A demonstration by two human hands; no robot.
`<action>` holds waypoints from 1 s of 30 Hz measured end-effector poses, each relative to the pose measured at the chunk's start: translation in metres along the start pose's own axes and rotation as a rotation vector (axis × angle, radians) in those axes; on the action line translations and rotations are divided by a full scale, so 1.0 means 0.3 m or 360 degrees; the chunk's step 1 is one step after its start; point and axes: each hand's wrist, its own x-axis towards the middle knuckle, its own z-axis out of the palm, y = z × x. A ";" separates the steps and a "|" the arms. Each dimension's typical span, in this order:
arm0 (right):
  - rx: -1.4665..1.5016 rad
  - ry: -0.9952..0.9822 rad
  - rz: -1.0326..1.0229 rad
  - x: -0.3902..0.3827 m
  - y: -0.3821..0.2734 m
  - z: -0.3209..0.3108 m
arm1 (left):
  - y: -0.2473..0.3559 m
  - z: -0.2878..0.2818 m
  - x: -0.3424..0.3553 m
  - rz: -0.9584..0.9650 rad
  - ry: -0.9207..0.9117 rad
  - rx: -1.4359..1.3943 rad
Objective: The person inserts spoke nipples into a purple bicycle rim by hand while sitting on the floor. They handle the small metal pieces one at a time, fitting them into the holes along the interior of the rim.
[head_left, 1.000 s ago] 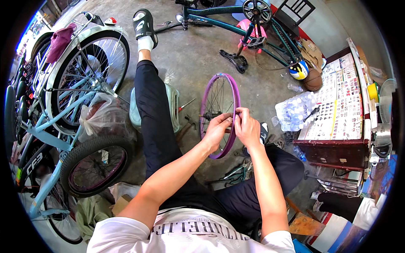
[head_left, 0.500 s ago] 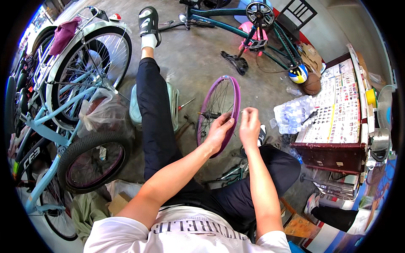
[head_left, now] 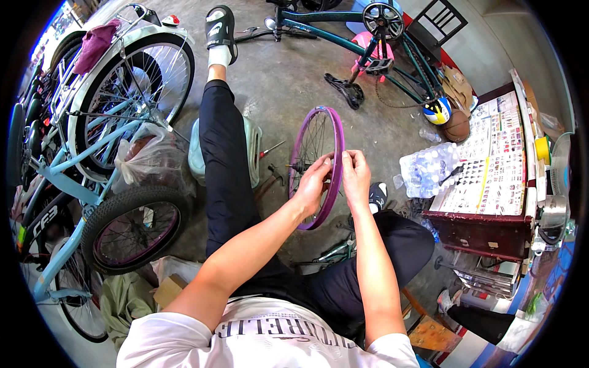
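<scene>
A purple bicycle wheel rim [head_left: 334, 196] with spokes and a hub stands upright between my legs. My left hand [head_left: 313, 184] is closed round its left side, near the spokes. My right hand [head_left: 356, 178] touches the rim's right side with fingers pinched; whatever small thing they hold is hidden. Left of the wheel are a translucent green plastic stool [head_left: 250, 156], a red-handled screwdriver [head_left: 270, 150] and a hammer [head_left: 270, 179] on the floor.
Bicycles [head_left: 123, 138] and a tyred wheel [head_left: 104, 251] crowd the left. A dark teal frame [head_left: 331, 34] lies ahead. At right are bottles [head_left: 423, 165], a printed-top cabinet [head_left: 472, 233], a ball [head_left: 456, 126] and another person's leg [head_left: 485, 322].
Half a second ago my right hand was off the rim with something small pinched in it; now it is back against the rim. My left hand stays on the wheel.
</scene>
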 end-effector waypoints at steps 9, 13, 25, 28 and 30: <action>-0.0734 0.0044 -0.0158 -0.036 -0.082 -0.007 | -0.002 0.005 0.012 0.0050 -0.0057 -0.0110; -0.1253 -0.0097 -0.0653 -0.007 -0.183 -0.045 | -0.062 -0.014 0.031 0.0169 -0.0117 -0.0316; -0.1598 -0.0538 -0.0907 0.096 -0.239 -0.090 | -0.087 0.019 -0.006 0.0179 -0.0004 -0.0410; -0.1108 -0.0417 -0.0687 0.085 -0.240 -0.112 | -0.073 -0.010 -0.028 0.0095 0.0059 -0.0364; -0.0320 -0.0346 -0.0215 0.106 -0.201 -0.133 | -0.066 -0.004 -0.039 0.0092 0.0092 -0.0316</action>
